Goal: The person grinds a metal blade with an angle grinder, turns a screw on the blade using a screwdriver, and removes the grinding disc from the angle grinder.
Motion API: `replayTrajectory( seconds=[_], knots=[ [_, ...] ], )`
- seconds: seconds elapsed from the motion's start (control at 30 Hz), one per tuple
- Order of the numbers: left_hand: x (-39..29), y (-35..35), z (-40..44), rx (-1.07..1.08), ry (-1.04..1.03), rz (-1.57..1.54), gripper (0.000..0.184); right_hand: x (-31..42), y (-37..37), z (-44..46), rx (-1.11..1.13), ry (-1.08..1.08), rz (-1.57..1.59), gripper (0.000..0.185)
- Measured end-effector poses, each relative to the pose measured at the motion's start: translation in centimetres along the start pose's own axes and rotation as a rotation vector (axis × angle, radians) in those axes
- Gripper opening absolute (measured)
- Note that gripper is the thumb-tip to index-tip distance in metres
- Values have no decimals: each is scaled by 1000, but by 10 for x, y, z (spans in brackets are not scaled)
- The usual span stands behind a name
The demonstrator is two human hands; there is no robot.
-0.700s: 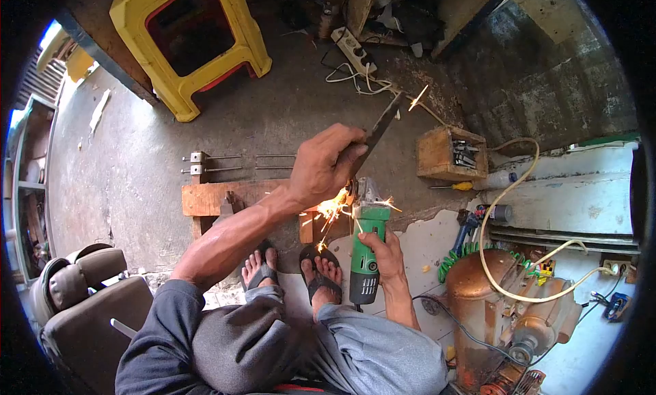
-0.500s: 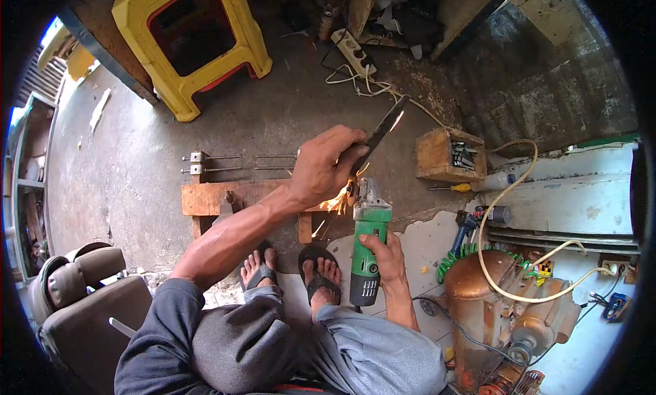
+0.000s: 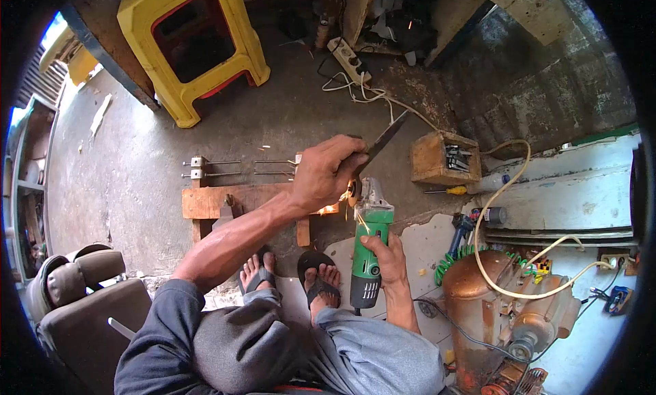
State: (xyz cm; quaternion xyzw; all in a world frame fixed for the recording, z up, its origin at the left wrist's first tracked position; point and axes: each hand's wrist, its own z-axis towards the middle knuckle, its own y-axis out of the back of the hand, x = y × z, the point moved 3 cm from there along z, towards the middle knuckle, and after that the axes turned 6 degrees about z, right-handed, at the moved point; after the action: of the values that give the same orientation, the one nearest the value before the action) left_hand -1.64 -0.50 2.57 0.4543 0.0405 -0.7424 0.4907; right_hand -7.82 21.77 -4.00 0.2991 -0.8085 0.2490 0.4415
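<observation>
My left hand [image 3: 329, 171] is closed around a dark, pointed metal blade [image 3: 387, 137], whose tip points up and to the right. In my right hand [image 3: 387, 260] is a green angle grinder [image 3: 369, 248], gripped by its body with the disc end upward. The grinder's disc [image 3: 353, 191] is close under the blade, just below my left fingers, and orange sparks show beside it. Whether disc and blade touch is hidden by my hand. Behind my left forearm lies a wooden beam [image 3: 203, 201] with metal rods beyond it.
A yellow stool [image 3: 190, 94] stands at the upper left, a power strip [image 3: 348, 60] at the top. On the right are a wooden box [image 3: 427, 160] of metal pieces, a copper-coloured compressor tank [image 3: 471, 306] and a looping pale hose. A padded chair [image 3: 96, 327] is at the lower left.
My left hand has moved slightly down with the blade, whose tip now sits lower and further right. The sparks are smaller, and the camera view has shifted a little.
</observation>
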Motion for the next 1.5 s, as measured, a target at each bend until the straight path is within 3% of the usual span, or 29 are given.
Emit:
replayTrajectory(
  seconds=[0.5,0.6,0.9,1.5],
  knots=[
    [-3,-3,-3,49,16,-42,17,29,-8,-15,1,39,38,36],
    [-3,-4,-4,55,31,-43,17,37,-8,-17,21,14,33,44],
    [-2,-3,-5,-16,55,-5,18,23,-8,-9,0,64,17,33],
    [6,8,-8,-54,114,9,15,-22,-7,5,7,-112,24,30]
  ],
)
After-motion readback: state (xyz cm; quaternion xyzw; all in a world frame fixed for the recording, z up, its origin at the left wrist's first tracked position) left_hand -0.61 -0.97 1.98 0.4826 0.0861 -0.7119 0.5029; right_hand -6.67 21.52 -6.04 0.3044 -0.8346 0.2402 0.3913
